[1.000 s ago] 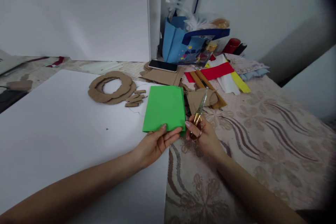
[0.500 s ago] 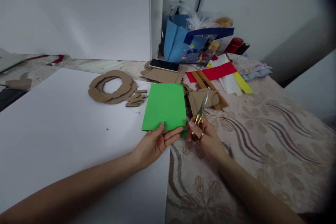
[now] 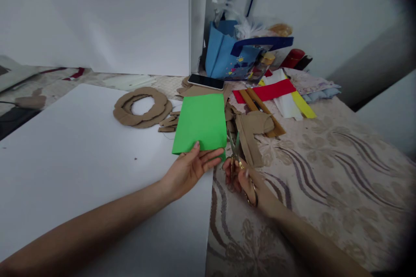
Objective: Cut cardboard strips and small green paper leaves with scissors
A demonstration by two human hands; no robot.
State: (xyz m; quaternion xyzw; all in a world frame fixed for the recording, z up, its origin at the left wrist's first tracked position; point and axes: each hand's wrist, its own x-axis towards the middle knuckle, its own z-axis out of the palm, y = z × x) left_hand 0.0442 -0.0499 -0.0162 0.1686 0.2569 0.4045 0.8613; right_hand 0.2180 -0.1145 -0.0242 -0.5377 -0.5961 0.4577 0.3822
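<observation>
Left hand [image 3: 186, 172] half-open, I pinch the green sheet [image 3: 201, 121], seemingly to steady it, my curled right hand [image 3: 259, 185] holding parted scissors [image 3: 235, 153] near its edge.

Open cloth on the right, clutter toward the far edge.
The floral-clothed counter [image 3: 331, 190] offers passage along its right edge; the folded green paper [image 3: 201, 121] and gold-handled metal scissors [image 3: 236, 151] obstruct the middle, with brown cardboard scraps [image 3: 255, 123] and a blue fabric bag [image 3: 222, 54] farther back.
</observation>
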